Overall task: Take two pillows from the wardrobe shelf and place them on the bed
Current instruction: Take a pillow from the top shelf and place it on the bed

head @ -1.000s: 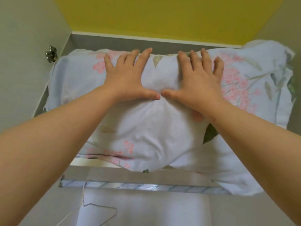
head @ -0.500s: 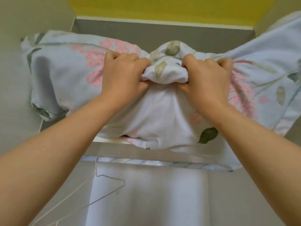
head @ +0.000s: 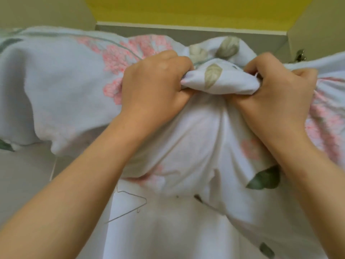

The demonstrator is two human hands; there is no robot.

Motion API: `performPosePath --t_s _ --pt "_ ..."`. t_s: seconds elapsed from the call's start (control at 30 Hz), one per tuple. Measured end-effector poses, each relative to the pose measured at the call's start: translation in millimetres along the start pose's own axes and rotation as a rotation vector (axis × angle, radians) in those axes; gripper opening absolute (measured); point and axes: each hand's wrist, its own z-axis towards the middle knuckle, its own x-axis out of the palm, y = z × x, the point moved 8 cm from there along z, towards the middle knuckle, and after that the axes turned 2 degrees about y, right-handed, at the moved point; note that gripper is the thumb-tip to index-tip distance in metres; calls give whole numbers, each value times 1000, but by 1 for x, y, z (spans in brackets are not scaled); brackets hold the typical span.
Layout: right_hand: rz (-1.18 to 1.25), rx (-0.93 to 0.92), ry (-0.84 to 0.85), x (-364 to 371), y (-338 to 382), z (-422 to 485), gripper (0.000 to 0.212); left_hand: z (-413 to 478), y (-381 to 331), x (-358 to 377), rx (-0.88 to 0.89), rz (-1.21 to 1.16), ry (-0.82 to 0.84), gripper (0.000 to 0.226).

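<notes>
A pale blue pillow (head: 61,90) with pink flowers and green leaves fills most of the view, spreading past both side edges. My left hand (head: 155,85) and my right hand (head: 276,90) are both clenched on a bunched fold of its cover near the middle, about a hand's width apart. The pillow's lower part hangs down in front of the wardrobe opening. I cannot tell whether a second pillow lies under or behind it.
The wardrobe's grey back panel (head: 186,32) and yellow wall (head: 186,10) show above. A metal hinge (head: 300,56) sits at the right side. A thin wire hanger (head: 130,204) hangs below the pillow against a white surface (head: 168,230).
My hands went from lying flat on the pillow to gripping a bunch of its cover. The pillow has come forward and down toward me, covering the shelf edge and rail.
</notes>
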Motion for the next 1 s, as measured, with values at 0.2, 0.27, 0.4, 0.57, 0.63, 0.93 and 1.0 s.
performPosePath --t_s 0.2,0.27,0.4,0.57,0.63,0.93,1.0 --pt "90 65 248 17 -12 -32 25 -30 -6 25 -54 -95 200 33" --pt "113 79 318 27 -15 -46 27 -47 -3 37 -120 -135 255 38" --pt "136 97 405 46 -17 -67 33 -76 7 55 -226 -135 320 42" --pt "129 106 461 67 -22 -97 32 -107 14 75 -289 -177 401 38" --pt "122 142 521 77 -28 -115 37 -124 15 88 -327 -219 465 34" --pt "84 249 771 94 -33 -235 43 -253 7 143 -585 -459 833 41" --pt "48 290 867 94 -32 -270 45 -289 -1 152 -623 -508 933 34"
